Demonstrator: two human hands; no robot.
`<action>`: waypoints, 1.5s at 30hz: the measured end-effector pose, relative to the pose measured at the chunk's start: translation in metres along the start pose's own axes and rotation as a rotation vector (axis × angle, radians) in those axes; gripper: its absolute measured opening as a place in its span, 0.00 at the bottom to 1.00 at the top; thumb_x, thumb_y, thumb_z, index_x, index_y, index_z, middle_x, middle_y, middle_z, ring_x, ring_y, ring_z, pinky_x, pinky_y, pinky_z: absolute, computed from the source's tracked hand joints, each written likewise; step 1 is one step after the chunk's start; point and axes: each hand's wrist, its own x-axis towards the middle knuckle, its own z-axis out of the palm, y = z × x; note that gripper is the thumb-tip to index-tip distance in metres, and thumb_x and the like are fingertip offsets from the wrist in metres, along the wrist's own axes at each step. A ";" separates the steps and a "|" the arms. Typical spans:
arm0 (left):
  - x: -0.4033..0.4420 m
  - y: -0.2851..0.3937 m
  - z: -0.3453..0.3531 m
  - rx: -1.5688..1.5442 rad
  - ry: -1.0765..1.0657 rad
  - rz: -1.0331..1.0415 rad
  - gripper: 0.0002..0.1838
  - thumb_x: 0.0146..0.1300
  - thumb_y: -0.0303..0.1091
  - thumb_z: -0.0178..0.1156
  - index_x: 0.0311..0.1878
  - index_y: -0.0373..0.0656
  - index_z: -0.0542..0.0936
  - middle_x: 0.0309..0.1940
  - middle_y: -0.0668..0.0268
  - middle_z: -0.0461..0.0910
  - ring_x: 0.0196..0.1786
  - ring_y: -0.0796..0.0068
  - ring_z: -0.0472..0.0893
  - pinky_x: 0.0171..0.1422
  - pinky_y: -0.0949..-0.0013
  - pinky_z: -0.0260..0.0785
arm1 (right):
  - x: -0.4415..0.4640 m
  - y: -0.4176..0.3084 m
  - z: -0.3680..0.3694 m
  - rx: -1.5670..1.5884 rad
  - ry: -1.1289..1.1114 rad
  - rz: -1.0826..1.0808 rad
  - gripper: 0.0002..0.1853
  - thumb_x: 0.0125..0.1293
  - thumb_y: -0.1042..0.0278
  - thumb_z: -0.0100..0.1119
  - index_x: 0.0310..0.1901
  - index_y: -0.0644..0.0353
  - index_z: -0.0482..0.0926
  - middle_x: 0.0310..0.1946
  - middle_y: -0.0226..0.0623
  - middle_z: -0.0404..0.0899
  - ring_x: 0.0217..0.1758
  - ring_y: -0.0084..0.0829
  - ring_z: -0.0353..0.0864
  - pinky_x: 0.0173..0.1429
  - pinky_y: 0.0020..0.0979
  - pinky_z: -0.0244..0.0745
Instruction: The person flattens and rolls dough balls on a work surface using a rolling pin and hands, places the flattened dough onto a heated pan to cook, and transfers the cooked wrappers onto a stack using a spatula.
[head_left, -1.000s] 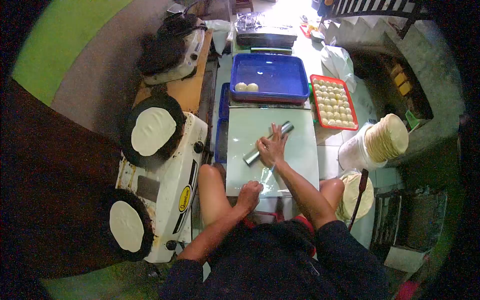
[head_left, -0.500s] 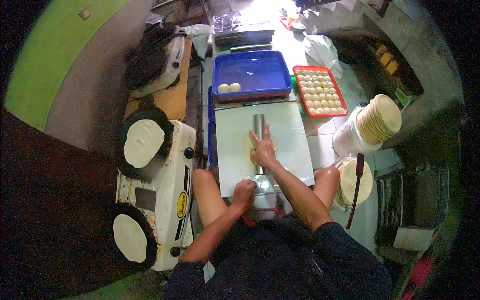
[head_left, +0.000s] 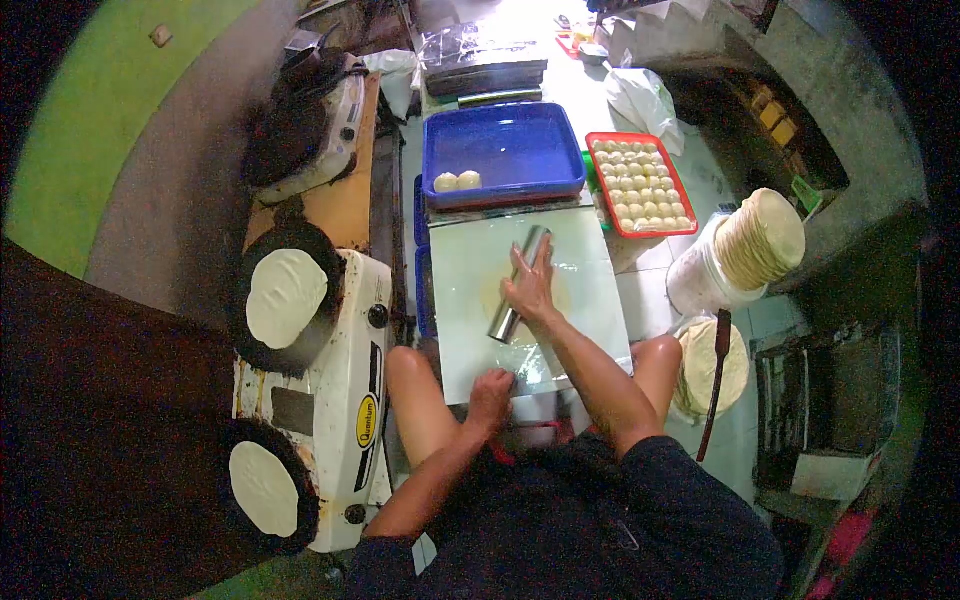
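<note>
My right hand [head_left: 530,289] is on a smooth metal rolling pin [head_left: 505,318], thumb on one side and fingers on the other. The pin lies slantwise, its far end to the right. Beneath it a thin, see-through round of dough [head_left: 491,292] is spread on the pale, shiny board [head_left: 460,350]; the hand and pin cover part of it. At the board's near edge rests my left hand [head_left: 491,397], fingers curled closed. Whatever it may hold is hidden.
Beyond the board stands a blue tray [head_left: 500,150] with two dough balls [head_left: 457,182]. A red tray [head_left: 690,215] holds rows of them. At left, a two-burner stove [head_left: 350,430] bears flatbreads [head_left: 287,298] on black pans. Stacked flatbreads [head_left: 775,235] and a dark spatula [head_left: 722,335] are at right.
The rolling pin has turned from nearly straight ahead to a slant, its far end swinging right and its near end left. My right hand has turned with it. My left hand stays near the board's edge.
</note>
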 end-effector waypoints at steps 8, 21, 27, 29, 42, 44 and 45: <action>0.000 0.005 -0.010 -0.002 0.012 0.003 0.15 0.43 0.21 0.64 0.39 0.42 0.81 0.38 0.56 0.79 0.49 0.51 0.78 0.54 0.52 0.70 | -0.027 -0.011 -0.017 -0.303 -0.458 -0.241 0.31 0.69 0.63 0.58 0.73 0.33 0.66 0.72 0.27 0.68 0.81 0.39 0.56 0.80 0.68 0.35; 0.006 0.006 -0.014 0.061 -0.040 0.032 0.17 0.40 0.25 0.72 0.37 0.45 0.82 0.35 0.60 0.80 0.45 0.54 0.80 0.52 0.54 0.72 | -0.056 0.020 -0.045 -0.205 -0.381 -0.187 0.33 0.65 0.63 0.55 0.73 0.35 0.68 0.80 0.60 0.40 0.83 0.60 0.42 0.75 0.71 0.48; 0.004 -0.001 -0.007 0.001 -0.015 0.053 0.14 0.42 0.23 0.68 0.37 0.43 0.82 0.33 0.58 0.80 0.41 0.51 0.80 0.46 0.52 0.71 | -0.041 0.018 -0.052 -0.388 -0.369 -0.234 0.35 0.67 0.67 0.57 0.75 0.32 0.64 0.74 0.47 0.64 0.72 0.45 0.69 0.73 0.59 0.59; 0.008 -0.004 -0.009 -0.014 -0.021 0.069 0.13 0.43 0.23 0.66 0.37 0.42 0.81 0.32 0.57 0.80 0.40 0.50 0.80 0.45 0.51 0.70 | -0.037 0.030 -0.034 -0.375 -0.200 -0.319 0.34 0.65 0.62 0.63 0.73 0.31 0.68 0.69 0.35 0.72 0.66 0.41 0.72 0.72 0.55 0.59; 0.137 -0.007 -0.018 0.337 -0.051 0.067 0.39 0.76 0.52 0.47 0.80 0.39 0.51 0.81 0.49 0.48 0.82 0.48 0.49 0.82 0.38 0.41 | 0.055 0.056 -0.080 -0.296 0.265 -0.325 0.28 0.66 0.57 0.63 0.68 0.48 0.74 0.73 0.42 0.66 0.78 0.49 0.60 0.79 0.59 0.48; 0.179 -0.006 -0.007 0.379 0.006 0.054 0.40 0.76 0.54 0.44 0.81 0.39 0.50 0.82 0.50 0.46 0.83 0.49 0.47 0.83 0.38 0.38 | 0.027 0.101 -0.163 -0.097 0.241 -0.154 0.24 0.68 0.65 0.60 0.65 0.59 0.76 0.75 0.53 0.62 0.78 0.54 0.58 0.80 0.48 0.51; 0.188 -0.002 0.000 0.402 0.032 0.046 0.40 0.76 0.56 0.43 0.81 0.39 0.50 0.82 0.51 0.45 0.84 0.50 0.46 0.83 0.39 0.36 | -0.005 0.129 -0.200 -0.122 0.283 -0.049 0.27 0.68 0.65 0.60 0.68 0.59 0.74 0.74 0.55 0.62 0.79 0.53 0.57 0.80 0.49 0.49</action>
